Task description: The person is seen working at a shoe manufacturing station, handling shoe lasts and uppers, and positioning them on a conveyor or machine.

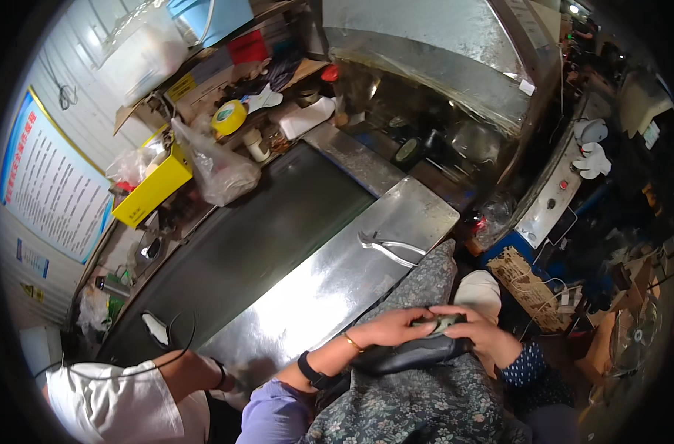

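Observation:
Over my lap, which a floral apron point(426, 399) covers, both hands hold a dark shoe part point(407, 357). My left hand point(392, 327) lies on top of it, with a gold bracelet and a black watch on that wrist. My right hand point(485, 334) grips its right end. Between the fingertips of both hands sits a small grey-green piece point(444, 323). I cannot tell whether that piece is fixed to the dark part.
Metal pliers point(385, 248) lie on the steel table point(314, 296) in front of me. Left of it runs a dark conveyor belt point(255, 237) with a white piece point(155, 329) on it. A co-worker's white-sleeved arm point(129, 399) reaches in at the lower left. A yellow box point(150, 194), a plastic bag point(222, 174) and a tape roll point(229, 117) stand behind.

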Tool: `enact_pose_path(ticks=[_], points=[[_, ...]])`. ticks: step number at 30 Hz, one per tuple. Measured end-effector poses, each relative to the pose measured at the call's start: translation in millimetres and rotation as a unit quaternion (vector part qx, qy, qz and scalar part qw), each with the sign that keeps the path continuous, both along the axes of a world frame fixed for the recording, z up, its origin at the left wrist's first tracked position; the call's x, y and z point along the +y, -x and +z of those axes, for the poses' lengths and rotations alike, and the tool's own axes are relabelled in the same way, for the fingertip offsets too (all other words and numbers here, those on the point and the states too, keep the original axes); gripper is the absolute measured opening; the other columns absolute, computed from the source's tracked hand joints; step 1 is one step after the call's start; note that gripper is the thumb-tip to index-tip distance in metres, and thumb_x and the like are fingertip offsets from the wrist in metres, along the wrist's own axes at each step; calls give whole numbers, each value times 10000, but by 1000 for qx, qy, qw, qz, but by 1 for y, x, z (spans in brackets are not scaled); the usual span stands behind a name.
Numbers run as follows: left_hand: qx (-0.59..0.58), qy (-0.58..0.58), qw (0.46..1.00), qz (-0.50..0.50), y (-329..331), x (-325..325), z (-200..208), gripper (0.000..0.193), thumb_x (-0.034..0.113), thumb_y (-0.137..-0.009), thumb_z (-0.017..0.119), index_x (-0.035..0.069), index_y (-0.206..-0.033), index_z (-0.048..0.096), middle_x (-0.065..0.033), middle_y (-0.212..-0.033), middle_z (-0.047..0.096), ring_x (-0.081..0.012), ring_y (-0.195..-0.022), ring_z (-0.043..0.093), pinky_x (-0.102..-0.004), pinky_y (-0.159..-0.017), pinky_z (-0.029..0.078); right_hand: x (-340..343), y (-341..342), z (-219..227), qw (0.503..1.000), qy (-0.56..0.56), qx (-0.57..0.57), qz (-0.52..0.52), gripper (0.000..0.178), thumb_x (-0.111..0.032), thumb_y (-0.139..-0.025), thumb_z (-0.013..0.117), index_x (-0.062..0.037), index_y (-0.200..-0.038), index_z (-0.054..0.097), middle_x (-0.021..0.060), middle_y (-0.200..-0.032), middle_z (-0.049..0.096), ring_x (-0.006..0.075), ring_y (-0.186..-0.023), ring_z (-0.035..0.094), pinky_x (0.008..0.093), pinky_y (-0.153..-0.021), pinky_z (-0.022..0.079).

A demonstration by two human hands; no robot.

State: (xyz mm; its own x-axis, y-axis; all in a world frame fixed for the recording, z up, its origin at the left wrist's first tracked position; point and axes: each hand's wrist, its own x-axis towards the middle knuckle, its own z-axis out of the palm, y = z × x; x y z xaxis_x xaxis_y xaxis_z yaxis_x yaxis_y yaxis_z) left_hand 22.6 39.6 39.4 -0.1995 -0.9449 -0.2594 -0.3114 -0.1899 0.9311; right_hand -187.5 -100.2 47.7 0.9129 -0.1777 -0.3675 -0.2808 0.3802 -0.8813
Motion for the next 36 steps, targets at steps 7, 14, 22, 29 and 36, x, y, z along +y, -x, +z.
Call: enact_pose_path(ticks=[7, 14, 22, 29, 36], points=[[-283, 57, 854, 432, -116, 22, -90, 482, 290, -868, 658, 2, -1245, 573, -209, -1259, 586, -391, -1190, 538, -412, -1005, 448, -29, 28, -34, 931, -114, -125, -324, 459, -138, -833, 688, 4, -1246, 548, 149, -1208, 601, 225, -1140, 580, 389, -973, 478], [-518, 178, 746, 378, -139, 38, -137, 463, 224, -858, 604, 9, -1265, 554, -307, -1384, 445, -490, -1311, 388, -531, -1096, 324, -174, -145, -54, 841, 348, -24, -413, 580, -189, -813, 747, 16, -1305, 519, 164, -1220, 605, 234, -1085, 584, 334, -949, 466], [-490, 128, 758, 411, -146, 55, -122, 463, 174, -780, 645, 38, -1220, 596, -280, -1292, 521, -457, -1221, 488, -526, -1045, 388, -262, -292, -87, 623, 757, 147, -130, 790, -359, -758, 736, 19, -1388, 444, 265, -1453, 391, 404, -1365, 347, 436, -1140, 297], [-444, 99, 806, 379, -147, 43, -117, 480, 254, -917, 559, 44, -1344, 501, -245, -1429, 404, -415, -1348, 374, -493, -1116, 328, -389, -347, -121, 603, 775, 177, -64, 1139, 12, -546, 841, -221, -1512, 285, 205, -1569, 204, 493, -1318, 377, 495, -1101, 384], [-450, 79, 796, 397, -152, 52, -116, 493, 248, -920, 550, 45, -1364, 482, -229, -1475, 359, -414, -1359, 356, -490, -1124, 319, -384, -365, -145, 588, 794, 144, -56, 644, 88, -630, 707, -74, -1225, 523, 163, -1396, 416, 459, -1147, 508, 508, -1004, 432]])
